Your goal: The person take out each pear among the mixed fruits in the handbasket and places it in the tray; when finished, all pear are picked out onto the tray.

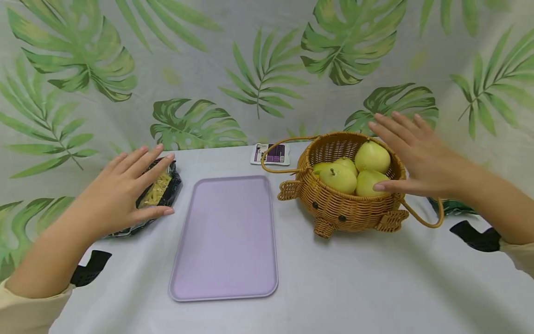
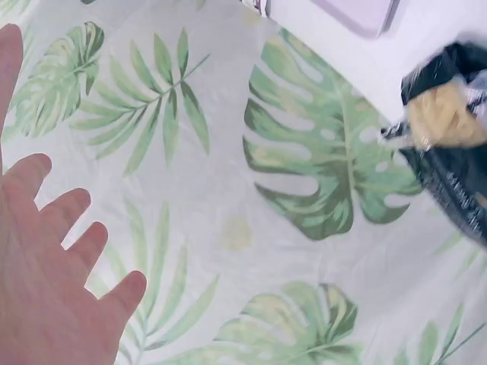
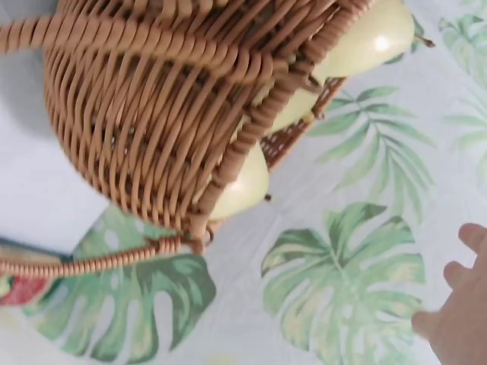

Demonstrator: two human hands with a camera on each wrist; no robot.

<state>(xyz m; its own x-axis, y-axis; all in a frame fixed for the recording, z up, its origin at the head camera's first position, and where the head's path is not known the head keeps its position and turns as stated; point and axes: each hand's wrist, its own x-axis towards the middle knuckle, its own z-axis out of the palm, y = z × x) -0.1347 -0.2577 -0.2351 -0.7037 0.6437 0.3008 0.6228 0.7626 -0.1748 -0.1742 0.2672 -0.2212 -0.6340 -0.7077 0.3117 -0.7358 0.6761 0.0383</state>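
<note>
My left hand (image 1: pixel 121 192) hovers with fingers spread above a dark bag of pasta (image 1: pixel 160 188), holding nothing; the hand hides part of the bag. In the left wrist view the bag (image 2: pixel 445 114) shows a clear window with pale pasta, apart from the fingers (image 2: pixel 72 205). On the other side my right hand (image 1: pixel 421 157), fingers straight, is raised over the right rim of a wicker basket (image 1: pixel 346 215) and holds nothing. Several yellow-green pears (image 1: pixel 339 178) lie in the basket, which has an animal face, ears and two looped handles. The right wrist view shows its woven side (image 3: pixel 144 114).
A flat lilac tray (image 1: pixel 227 241) lies on the white table between pasta bag and basket. Behind it, by the table's back edge, is a white and purple packet (image 1: pixel 271 154). A green package (image 1: pixel 454 207) sits partly hidden right of the basket. Leaf-patterned cloth (image 1: pixel 267 60) hangs behind.
</note>
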